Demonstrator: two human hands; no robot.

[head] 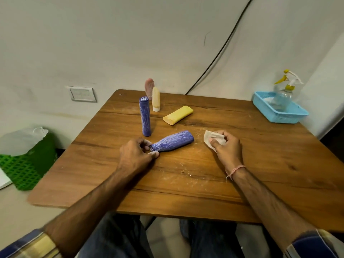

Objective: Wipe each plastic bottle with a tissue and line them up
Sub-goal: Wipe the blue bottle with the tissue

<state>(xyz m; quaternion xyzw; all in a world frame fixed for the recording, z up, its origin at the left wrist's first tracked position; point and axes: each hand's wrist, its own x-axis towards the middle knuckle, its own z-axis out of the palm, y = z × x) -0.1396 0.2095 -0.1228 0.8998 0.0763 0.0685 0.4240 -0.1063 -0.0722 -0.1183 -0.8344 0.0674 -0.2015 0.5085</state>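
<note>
Short sleeves (35,244) striped in dark blue and pale yellow end above both elbows. A thin pink thread bracelet (236,170) circles the right wrist. Blue jeans (115,237) cover the legs.

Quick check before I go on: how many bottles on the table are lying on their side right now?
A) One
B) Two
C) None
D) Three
B: the blue bottle pinched at its cap end by the left hand and the yellow bottle behind it both lie flat on the table, while the other blue, cream and pink bottles stand upright.
</note>
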